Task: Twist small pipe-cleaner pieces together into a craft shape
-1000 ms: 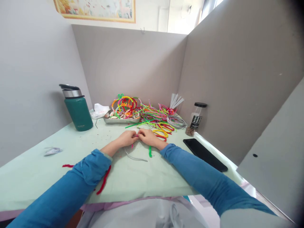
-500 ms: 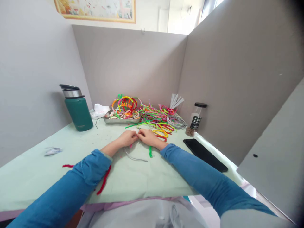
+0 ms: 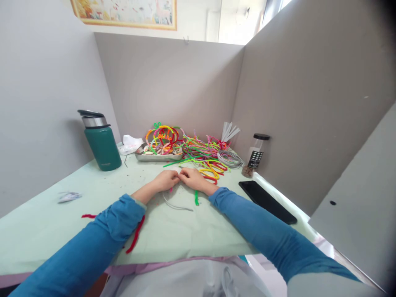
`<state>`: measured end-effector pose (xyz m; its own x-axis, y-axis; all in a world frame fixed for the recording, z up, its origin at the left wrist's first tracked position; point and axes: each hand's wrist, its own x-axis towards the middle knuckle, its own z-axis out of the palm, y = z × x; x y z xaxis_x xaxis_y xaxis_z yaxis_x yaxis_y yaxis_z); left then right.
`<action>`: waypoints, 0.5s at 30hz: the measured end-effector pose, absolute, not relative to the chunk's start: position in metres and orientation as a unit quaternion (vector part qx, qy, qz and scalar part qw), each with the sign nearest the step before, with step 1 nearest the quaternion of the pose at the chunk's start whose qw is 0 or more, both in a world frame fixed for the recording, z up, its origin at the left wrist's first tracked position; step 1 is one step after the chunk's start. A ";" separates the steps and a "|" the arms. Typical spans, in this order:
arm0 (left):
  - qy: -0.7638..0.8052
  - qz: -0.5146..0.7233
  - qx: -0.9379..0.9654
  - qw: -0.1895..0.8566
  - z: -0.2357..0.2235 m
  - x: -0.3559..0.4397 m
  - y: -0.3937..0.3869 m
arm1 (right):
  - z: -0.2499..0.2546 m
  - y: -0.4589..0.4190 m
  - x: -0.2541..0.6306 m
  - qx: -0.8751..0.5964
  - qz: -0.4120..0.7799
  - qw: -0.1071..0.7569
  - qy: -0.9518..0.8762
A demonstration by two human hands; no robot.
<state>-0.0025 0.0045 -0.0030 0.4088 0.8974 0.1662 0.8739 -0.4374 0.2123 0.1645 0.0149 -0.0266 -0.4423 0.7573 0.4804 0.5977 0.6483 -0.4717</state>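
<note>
1. the left hand (image 3: 167, 180) is drawn in to a pinch, thumb against fingers, and has hold of a fuzzy pink chenille stem (image 3: 171, 190); the stem's end pokes out just below the hand, the rest being hidden by the fingers.
2. the right hand (image 3: 192, 179) is curled, its fingertips meeting those of the left; i cannot tell whether it grips the stem too.
3. a short, fuzzy green chenille piece (image 3: 196, 198) shows just below the right hand; its upper end is hidden.
4. nearer the body, below both hands, a thin, curved grey wire (image 3: 177, 207) lies on the pale green tablecloth (image 3: 192, 235).
5. beside the left forearm, under its blue sleeve's edge, is a fuzzy red strip (image 3: 136, 235).
6. just beyond the right hand are bent yellow and red chenille loops (image 3: 213, 168), with a tangled multicoloured chenille pile (image 3: 201, 148) behind them.
7. beyond the left hand stands a shallow metal tray (image 3: 159, 158).
8. well to the right of the right hand lies a flat black phone (image 3: 267, 202).
</note>
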 end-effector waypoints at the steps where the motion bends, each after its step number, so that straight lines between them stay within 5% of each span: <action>1: 0.529 0.126 0.838 0.044 -0.003 -0.003 0.005 | -0.027 0.015 0.165 -0.402 0.116 0.341 -0.842; 15: 0.524 0.123 0.841 0.044 -0.002 -0.002 0.004 | -0.027 0.015 0.164 -0.400 0.117 0.341 -0.843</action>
<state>-0.0023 0.0036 -0.0021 0.4201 0.8931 0.1609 0.8713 -0.4465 0.2037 0.1643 0.0154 -0.0268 -0.4475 0.7531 0.4823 0.5936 0.6535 -0.4696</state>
